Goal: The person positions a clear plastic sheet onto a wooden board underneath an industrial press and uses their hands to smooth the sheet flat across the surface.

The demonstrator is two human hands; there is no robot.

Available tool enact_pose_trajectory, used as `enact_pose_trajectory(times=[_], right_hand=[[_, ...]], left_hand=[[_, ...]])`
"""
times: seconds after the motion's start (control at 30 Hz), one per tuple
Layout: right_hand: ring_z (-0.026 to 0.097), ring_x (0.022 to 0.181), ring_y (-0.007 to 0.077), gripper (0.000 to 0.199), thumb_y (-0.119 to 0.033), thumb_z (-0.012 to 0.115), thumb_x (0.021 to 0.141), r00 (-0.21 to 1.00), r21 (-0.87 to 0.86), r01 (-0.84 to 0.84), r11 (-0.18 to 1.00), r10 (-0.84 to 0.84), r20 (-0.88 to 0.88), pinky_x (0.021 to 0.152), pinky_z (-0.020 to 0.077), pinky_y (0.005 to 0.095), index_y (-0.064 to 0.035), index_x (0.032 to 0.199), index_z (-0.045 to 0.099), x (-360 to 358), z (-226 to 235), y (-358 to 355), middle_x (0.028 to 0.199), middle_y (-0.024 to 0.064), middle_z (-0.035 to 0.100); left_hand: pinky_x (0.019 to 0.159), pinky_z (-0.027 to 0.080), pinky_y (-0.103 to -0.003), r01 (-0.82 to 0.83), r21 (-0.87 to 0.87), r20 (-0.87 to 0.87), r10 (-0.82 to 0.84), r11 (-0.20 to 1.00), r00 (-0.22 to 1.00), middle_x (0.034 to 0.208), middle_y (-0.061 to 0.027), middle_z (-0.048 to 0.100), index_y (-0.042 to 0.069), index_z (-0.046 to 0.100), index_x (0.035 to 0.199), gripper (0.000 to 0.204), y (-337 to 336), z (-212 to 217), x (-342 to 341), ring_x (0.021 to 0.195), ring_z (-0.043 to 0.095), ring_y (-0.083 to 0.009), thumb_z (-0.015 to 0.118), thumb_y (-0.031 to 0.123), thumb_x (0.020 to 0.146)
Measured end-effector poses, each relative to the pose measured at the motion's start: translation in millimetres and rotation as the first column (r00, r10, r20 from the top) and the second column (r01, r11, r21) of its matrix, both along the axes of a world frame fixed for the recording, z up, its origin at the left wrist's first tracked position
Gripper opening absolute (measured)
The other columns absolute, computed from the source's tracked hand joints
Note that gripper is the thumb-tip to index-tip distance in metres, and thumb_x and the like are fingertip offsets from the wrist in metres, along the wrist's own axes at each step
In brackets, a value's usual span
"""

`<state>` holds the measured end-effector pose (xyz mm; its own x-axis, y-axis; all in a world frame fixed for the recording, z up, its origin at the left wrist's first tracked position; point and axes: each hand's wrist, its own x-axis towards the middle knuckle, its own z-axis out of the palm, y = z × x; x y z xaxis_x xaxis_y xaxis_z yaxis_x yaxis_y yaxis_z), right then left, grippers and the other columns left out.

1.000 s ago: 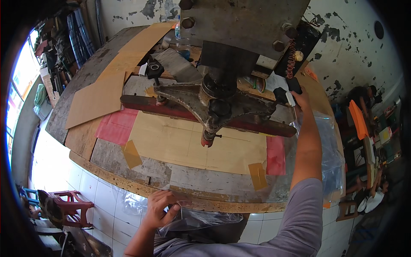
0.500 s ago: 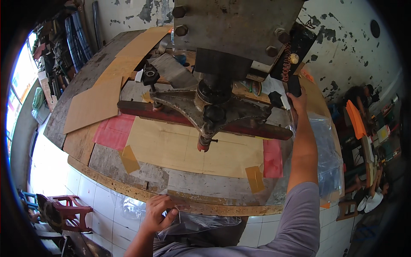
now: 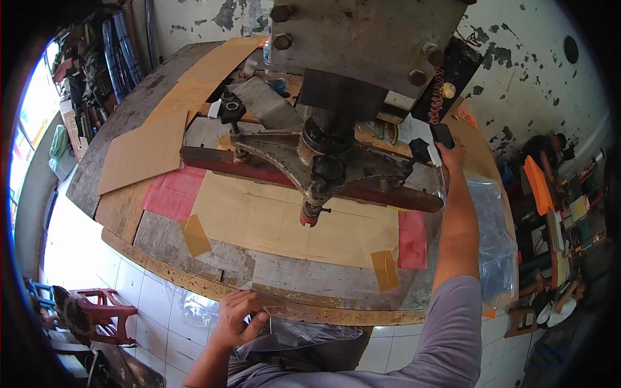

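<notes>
My right hand (image 3: 452, 155) reaches far right with its fingers wrapped round a black handheld box (image 3: 442, 134), just below a coiled red cord (image 3: 435, 96). My left hand (image 3: 240, 318) is closed at the table's near edge, its fingers curled on clear plastic sheet (image 3: 310, 337) that hangs there. Over the table stands a press head (image 3: 323, 158) with a long red bar (image 3: 259, 174). Beneath and in front of the bar lies a pale yellow board (image 3: 291, 223), with red sheets (image 3: 173, 194) at its ends and brown tape pieces (image 3: 195, 235) along its near edge.
Brown cardboard sheets (image 3: 142, 152) lie on the left of the table. More clear plastic (image 3: 488, 233) covers the right side, beside my arm. A red stool (image 3: 107, 317) stands on the floor at left. Other people (image 3: 543, 152) sit at far right.
The black box in my right hand has tilted a little, and the hand has shifted slightly. My left hand keeps its place at the edge. The view has moved slightly.
</notes>
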<state>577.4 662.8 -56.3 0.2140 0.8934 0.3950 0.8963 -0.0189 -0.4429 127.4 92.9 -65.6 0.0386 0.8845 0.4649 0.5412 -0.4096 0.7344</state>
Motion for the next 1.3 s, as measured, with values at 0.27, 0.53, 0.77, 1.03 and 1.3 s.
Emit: enact_pose_trajectory(times=[0.27, 0.53, 0.77, 1.03, 1.3], right_hand=[[0.049, 0.133, 0.0468, 0.085, -0.05, 0.072, 0.088, 0.957, 0.058, 0.03, 0.998, -0.045, 0.285, 0.111, 0.0415, 0.0506, -0.0049, 0.152, 0.039, 14.9, -34.8, 23.7, 0.146, 0.0296, 0.049], [0.063, 0.117, 0.0241, 0.049, -0.038, 0.065, 0.098, 0.786, 0.27, -0.101, 0.958, 0.243, -0.568, 0.102, 0.0435, 0.0358, 0.0031, 0.125, 0.065, 82.6, 89.3, -51.4, 0.123, 0.0155, 0.069], [0.063, 0.106, 0.018, 0.037, -0.034, 0.058, 0.103, 0.747, 0.354, -0.34, 0.871, 0.479, -0.461, 0.096, 0.046, 0.0315, 0.001, 0.111, 0.069, -44.8, 103.3, -319.0, 0.109, 0.0088, 0.07], [0.054, 0.126, 0.0309, 0.052, -0.035, 0.074, 0.091, 0.552, 0.248, -0.762, 0.598, 0.801, -0.233, 0.107, 0.0417, 0.043, -0.0027, 0.13, 0.061, -168.1, 15.7, -583.8, 0.132, 0.0146, 0.058], [0.054, 0.131, 0.0327, 0.06, -0.033, 0.087, 0.078, 0.484, 0.357, -0.806, 0.471, 0.873, -0.059, 0.107, 0.0444, 0.047, -0.0136, 0.13, 0.064, -202.8, 13.3, -609.1, 0.14, 0.0107, 0.057]], left_hand=[[0.063, 0.048, -0.04, -0.011, -0.01, -0.001, 0.011, 1.0, 1.0, 0.079, -0.0088, 0.066, 0.005, 0.062, 0.091, 0.013, -2.3, 4.0, 0.1, 0.067, 0.062, -0.0312, 0.066, 0.018, 0.091], [0.068, 0.049, -0.042, 0.011, -0.006, 0.065, -0.011, 1.0, 0.998, 0.082, -0.0116, 0.065, 0.004, 0.063, 0.09, 0.01, -3.9, 4.7, 2.3, 0.076, 0.064, -0.0349, 0.065, 0.014, 0.091], [0.07, 0.047, -0.041, 0.057, -0.022, 0.103, -0.055, 0.998, 0.993, 0.082, -0.0144, 0.064, 0.0, 0.061, 0.091, 0.016, -13.0, 8.0, -5.4, 0.076, 0.06, -0.0327, 0.063, 0.015, 0.096], [0.085, 0.051, -0.035, 0.273, -0.017, 0.207, -0.264, 0.962, 0.942, 0.098, -0.0094, 0.077, 0.001, 0.064, 0.095, 0.013, -37.3, 30.0, 18.2, 0.088, 0.067, -0.0251, 0.056, 0.009, 0.1], [0.111, 0.027, -0.04, 0.247, -0.219, 0.357, -0.158, 0.944, 0.921, 0.1, -0.0018, 0.078, 0.01, 0.073, 0.096, 0.017, -69.1, 33.2, 8.5, 0.105, 0.067, -0.0226, 0.06, 0.02, 0.1]])
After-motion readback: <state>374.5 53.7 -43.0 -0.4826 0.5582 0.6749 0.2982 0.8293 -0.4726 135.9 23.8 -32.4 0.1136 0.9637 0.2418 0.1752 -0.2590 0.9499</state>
